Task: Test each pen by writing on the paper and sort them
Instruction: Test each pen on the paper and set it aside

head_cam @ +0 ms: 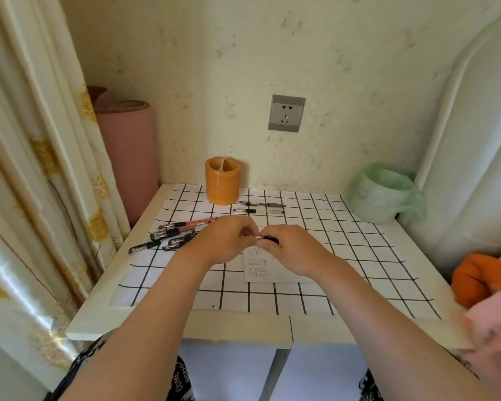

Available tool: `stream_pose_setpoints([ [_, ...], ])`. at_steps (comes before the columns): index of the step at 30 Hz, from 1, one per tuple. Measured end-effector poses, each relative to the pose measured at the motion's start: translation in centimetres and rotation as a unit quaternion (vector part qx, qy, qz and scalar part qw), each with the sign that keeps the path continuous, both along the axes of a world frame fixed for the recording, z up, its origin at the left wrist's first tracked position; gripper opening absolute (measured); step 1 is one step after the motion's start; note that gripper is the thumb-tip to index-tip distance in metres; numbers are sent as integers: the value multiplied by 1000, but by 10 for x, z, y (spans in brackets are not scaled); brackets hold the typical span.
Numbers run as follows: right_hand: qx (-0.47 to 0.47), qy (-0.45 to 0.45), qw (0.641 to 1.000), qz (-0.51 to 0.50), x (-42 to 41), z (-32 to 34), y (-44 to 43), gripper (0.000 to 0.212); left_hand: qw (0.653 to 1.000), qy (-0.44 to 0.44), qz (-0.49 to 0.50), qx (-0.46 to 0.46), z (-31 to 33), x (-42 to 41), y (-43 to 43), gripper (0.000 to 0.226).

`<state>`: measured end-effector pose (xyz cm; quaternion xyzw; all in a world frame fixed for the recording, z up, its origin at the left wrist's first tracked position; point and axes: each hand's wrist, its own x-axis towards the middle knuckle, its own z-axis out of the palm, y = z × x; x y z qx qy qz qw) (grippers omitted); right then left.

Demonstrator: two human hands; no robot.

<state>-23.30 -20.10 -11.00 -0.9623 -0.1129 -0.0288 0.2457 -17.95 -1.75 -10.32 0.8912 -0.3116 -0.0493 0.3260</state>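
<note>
Gripping a black pen (269,238) over the middle of the counter (185,325), both hands meet. The left hand (223,243) pinches its silvery end and the right hand (291,251) curls round the barrel. Just beneath lies the scribbled paper (258,270). A heap of pens (168,235) sits by the left edge. Two more pens (261,208) lie beside the orange holder (222,180) at the back edge.
</note>
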Motion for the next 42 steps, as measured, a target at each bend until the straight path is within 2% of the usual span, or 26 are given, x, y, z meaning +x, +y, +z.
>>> stream_pose_setpoints([
  [6, -23, 4, 1000, 10, 4, -9, -19, 21, 1000, 19, -5, 11, -4, 1, -16, 10],
  [13, -100, -52, 994, 8, 16, -7, -33, 21, 1000, -1, 4, -9, -8, 6, -32, 6],
  [17, -110, -74, 991, 5, 23, -11, -36, 24, 1000, -14, 14, 4, -11, 15, -34, 5],
  [19, -102, -56, 993, 3, 29, -12, -36, 25, 1000, -18, 15, 10, -13, 21, -33, 5],
  [25, -12, 66, 998, -4, 38, -21, -47, 24, 996, -25, 40, 81, -20, 37, -27, 8],
  [29, 86, 84, 992, -29, 40, -26, -56, 25, 989, -18, 46, 138, -24, 42, -24, 9],
  [31, 183, 109, 975, -58, 42, -29, -55, 31, 985, -19, 40, 168, -25, 42, -26, 11],
  [35, 357, 156, 917, -90, 41, -32, -54, 43, 978, -12, 26, 208, -27, 41, -31, 18],
  [38, 438, 176, 876, -98, 39, -33, -57, 49, 973, -10, 12, 231, -29, 41, -32, 25],
  [40, 450, 173, 871, -91, 36, -36, -59, 39, 975, 6, -5, 223, -29, 41, -34, 32],
  [42, 441, 160, 878, -92, 32, -38, -58, 19, 977, 16, -27, 211, -28, 39, -36, 36],
])
